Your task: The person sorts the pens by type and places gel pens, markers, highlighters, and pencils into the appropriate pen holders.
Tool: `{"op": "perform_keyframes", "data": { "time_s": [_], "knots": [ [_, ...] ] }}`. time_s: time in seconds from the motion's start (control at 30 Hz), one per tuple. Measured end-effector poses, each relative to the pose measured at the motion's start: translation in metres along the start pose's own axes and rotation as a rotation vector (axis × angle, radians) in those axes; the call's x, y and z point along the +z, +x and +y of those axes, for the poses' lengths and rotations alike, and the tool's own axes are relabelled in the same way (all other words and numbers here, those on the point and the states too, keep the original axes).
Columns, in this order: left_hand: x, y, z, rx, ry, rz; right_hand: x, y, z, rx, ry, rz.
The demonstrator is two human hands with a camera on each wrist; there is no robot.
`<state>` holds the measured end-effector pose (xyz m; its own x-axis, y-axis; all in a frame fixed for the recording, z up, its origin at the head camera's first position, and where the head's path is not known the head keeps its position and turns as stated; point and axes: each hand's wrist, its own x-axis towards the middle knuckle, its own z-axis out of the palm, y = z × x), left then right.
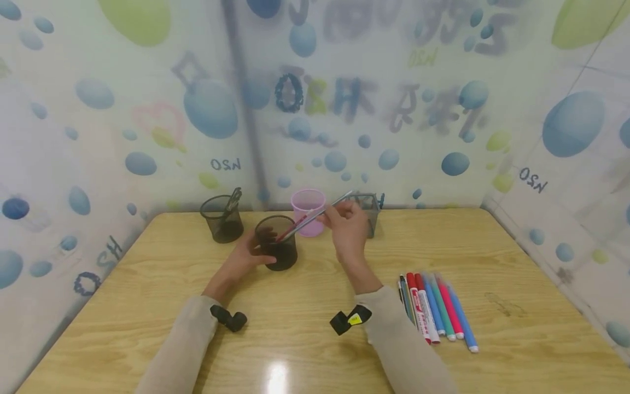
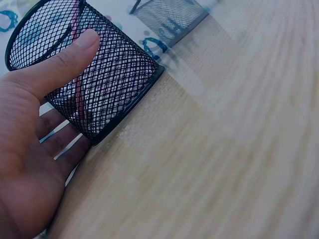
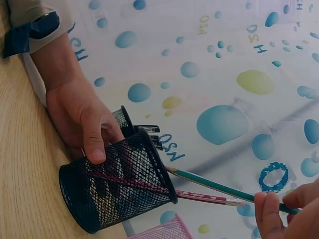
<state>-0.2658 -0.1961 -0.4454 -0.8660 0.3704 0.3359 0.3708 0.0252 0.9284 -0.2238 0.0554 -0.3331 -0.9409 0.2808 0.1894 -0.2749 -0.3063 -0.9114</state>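
Note:
A round black mesh pen cup stands on the table, and my left hand holds it from the left. In the left wrist view the thumb lies along the near side of the mesh, with the fingers behind. My right hand pinches a green pencil near its upper end. The pencil slants down to the left, its tip at the cup's mouth. A red pencil leans inside the cup, its eraser end sticking out past the rim.
Behind stand another black mesh cup with black-looking pens, a pink mesh cup and a square mesh holder. Right of my right forearm lies a row of pencils, red-capped markers and coloured felt pens. A patterned wall borders the table's back.

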Motion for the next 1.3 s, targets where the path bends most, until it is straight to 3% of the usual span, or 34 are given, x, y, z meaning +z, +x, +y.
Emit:
{"op": "perform_keyframes", "data": {
  "time_s": [0.27,0.73,1.3],
  "knots": [
    [0.002,-0.002,0.001,-0.033,0.000,0.005,0.004,-0.003,0.009,-0.026,-0.131,-0.022],
    [0.001,0.000,0.004,-0.021,-0.016,-0.007,0.012,-0.004,0.017,-0.045,-0.291,-0.053],
    [-0.001,0.000,0.003,-0.024,-0.007,-0.013,0.018,-0.006,0.029,-0.013,-0.265,-0.067]
  ]
}}
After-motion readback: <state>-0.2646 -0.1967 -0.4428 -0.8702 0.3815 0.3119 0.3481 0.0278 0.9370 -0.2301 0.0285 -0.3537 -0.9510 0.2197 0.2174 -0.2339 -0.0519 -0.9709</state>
